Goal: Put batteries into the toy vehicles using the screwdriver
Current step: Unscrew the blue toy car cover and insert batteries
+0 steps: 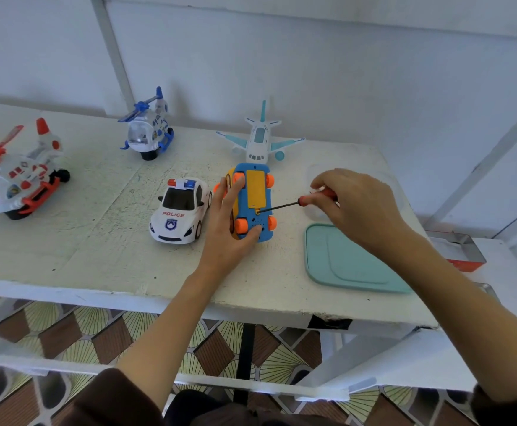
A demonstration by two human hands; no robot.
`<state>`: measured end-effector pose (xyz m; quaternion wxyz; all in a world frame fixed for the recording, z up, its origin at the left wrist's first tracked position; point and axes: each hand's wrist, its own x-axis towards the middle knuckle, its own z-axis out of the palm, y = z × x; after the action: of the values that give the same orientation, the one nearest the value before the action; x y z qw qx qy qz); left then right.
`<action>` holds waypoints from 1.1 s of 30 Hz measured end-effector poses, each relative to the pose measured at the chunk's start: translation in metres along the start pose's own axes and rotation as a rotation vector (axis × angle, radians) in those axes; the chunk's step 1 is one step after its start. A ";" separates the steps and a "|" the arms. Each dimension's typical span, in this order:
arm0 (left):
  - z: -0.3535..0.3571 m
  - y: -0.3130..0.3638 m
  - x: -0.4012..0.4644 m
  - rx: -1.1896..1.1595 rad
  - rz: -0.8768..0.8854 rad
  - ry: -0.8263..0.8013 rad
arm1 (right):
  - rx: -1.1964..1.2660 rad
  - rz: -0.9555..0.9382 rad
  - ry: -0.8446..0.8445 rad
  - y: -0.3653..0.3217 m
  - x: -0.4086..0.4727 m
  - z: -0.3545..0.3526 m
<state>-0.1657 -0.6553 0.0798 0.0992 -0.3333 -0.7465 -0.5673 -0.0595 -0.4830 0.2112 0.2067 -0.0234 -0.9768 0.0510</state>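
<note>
A blue toy car (pixel 252 204) with orange wheels lies turned on its side on the white table (pixel 97 247), its underside and yellow battery cover facing me. My left hand (pixel 229 229) grips the car, fingers along its left side and thumb at its near end. My right hand (pixel 352 204) holds a red-handled screwdriver (pixel 300 202); its thin black shaft points left and its tip touches the car's underside just below the yellow cover. No batteries are visible.
A white police car (pixel 180 215) stands just left of the blue car. Behind are a teal-and-white airplane (pixel 260 139), a blue helicopter (pixel 149 127) and a red helicopter (pixel 17 176). A teal lid (pixel 343 259) lies at the right, a clear container (pixel 315 176) behind my right hand.
</note>
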 end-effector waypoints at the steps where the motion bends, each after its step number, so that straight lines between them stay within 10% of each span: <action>1: 0.000 -0.001 0.000 0.008 0.004 0.000 | -0.022 0.031 -0.038 0.000 0.001 0.001; 33: 0.002 0.001 0.001 0.037 0.065 0.013 | 0.240 0.034 -0.017 -0.005 0.006 -0.003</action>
<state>-0.1650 -0.6534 0.0804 0.1286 -0.3518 -0.7450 -0.5520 -0.0636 -0.4878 0.2164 0.1989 -0.0146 -0.9648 0.1712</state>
